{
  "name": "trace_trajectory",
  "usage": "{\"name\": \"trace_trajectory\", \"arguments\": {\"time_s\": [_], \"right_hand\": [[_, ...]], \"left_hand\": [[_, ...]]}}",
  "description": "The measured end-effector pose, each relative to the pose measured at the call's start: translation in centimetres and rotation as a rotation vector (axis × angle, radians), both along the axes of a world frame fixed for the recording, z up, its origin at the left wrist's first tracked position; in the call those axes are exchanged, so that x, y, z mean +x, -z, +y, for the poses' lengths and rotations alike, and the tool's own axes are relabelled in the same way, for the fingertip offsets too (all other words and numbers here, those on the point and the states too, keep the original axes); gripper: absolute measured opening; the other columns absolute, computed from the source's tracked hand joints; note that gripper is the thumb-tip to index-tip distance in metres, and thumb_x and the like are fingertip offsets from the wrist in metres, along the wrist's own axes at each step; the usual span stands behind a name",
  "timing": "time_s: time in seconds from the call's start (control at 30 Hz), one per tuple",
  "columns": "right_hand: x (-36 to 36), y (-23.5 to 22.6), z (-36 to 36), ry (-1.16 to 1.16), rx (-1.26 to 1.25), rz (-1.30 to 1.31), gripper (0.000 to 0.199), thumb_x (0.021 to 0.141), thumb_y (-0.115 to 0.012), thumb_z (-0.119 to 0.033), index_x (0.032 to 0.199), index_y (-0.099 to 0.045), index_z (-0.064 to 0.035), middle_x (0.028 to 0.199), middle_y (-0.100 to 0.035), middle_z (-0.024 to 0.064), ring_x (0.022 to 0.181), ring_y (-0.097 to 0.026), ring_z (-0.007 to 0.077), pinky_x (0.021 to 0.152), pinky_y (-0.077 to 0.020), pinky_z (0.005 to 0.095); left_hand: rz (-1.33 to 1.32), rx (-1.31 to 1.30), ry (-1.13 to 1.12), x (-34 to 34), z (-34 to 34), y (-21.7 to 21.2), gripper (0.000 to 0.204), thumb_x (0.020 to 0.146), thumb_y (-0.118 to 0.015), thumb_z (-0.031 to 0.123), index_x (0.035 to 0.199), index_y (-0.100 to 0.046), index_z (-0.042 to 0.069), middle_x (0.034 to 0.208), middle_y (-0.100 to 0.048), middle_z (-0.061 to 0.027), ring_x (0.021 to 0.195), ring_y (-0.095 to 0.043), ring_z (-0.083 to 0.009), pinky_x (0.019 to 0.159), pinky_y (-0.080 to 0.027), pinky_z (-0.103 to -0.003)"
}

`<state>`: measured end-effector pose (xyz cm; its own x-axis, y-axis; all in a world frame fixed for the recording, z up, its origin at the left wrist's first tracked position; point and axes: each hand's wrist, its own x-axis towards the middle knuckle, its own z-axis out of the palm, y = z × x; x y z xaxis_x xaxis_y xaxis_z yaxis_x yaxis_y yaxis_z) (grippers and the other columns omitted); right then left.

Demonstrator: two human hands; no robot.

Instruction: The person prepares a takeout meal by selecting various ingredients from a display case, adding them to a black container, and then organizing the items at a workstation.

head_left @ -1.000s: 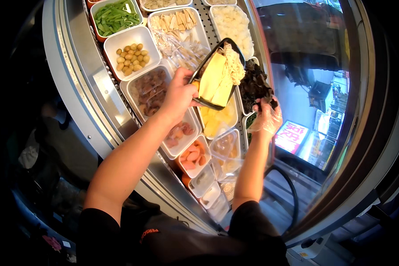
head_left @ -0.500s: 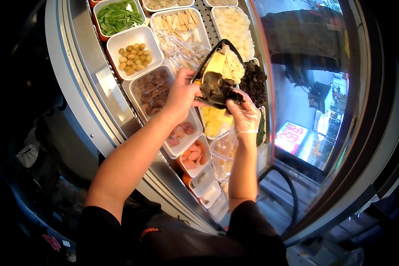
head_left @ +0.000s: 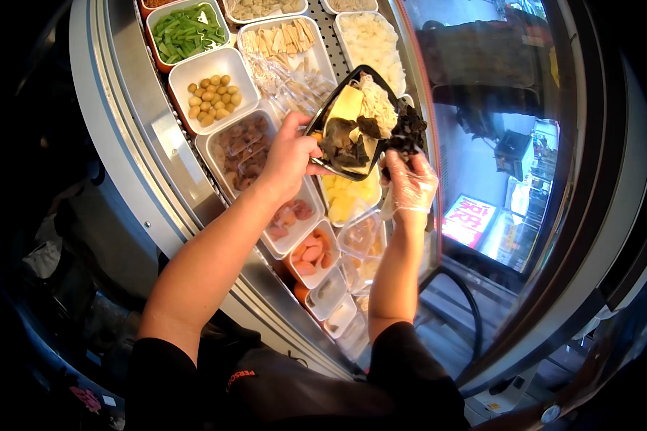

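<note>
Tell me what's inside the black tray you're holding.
The black tray holds yellow slices, pale shredded strips and dark wrinkled fungus. The gloved right hand adds more fungus. Anything underneath is covered.

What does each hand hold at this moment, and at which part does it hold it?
The left hand holds the black tray by its near rim. The gloved right hand pinches a clump of dark mushrooms by its lower end, beside the tray.

The left hand (head_left: 289,156) covers the near rim of the black bowl (head_left: 352,122). The gloved right hand (head_left: 410,183) hides the tub beneath it. The small containers (head_left: 334,305) lowest in the row are too blurred to identify.
</note>
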<state>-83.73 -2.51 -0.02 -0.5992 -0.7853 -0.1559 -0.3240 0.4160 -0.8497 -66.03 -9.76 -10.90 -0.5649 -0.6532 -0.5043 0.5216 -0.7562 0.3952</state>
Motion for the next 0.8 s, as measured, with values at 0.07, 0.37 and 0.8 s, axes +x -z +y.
{"name": "trace_trajectory", "arguments": {"time_s": [0.07,0.37,0.8], "right_hand": [[-0.6,0.2,0.6,-0.196,0.103,0.164,0.023,0.09,-0.08,-0.003,0.11,-0.074,0.0035,0.103,-0.071,0.0058,0.066,-0.061,0.0077,0.057,-0.0494,0.0242],[0.0,0.4,0.3,0.013,-0.037,-0.022,0.026,0.096,-0.073,-0.002,0.121,-0.074,0.0033,0.087,-0.068,0.0051,0.063,-0.058,0.0097,0.056,-0.0475,0.0242],[-16.4,8.6,-0.1,0.315,0.161,0.207,0.044,0.096,-0.077,-0.013,0.134,-0.065,0.0042,0.097,-0.072,0.0115,0.076,-0.069,0.0166,0.065,-0.0553,0.0268]], "left_hand": [[0.021,-0.002,-0.004,0.0,0.0,-0.1,0.04,0.084,-0.046,-0.005,0.123,-0.047,0.006,0.111,-0.061,-0.0139,0.09,-0.068,-0.023,0.072,-0.068,-0.047],[0.024,-0.001,-0.008,0.2,0.1,-0.2,0.04,0.085,-0.046,-0.003,0.124,-0.047,0.009,0.116,-0.061,-0.0132,0.091,-0.066,-0.0206,0.075,-0.068,-0.046],[-0.007,0.002,-0.051,0.2,-0.3,-0.3,0.043,0.084,-0.048,-0.006,0.124,-0.047,0.01,0.116,-0.062,-0.0113,0.091,-0.068,-0.0213,0.075,-0.067,-0.043]]}}
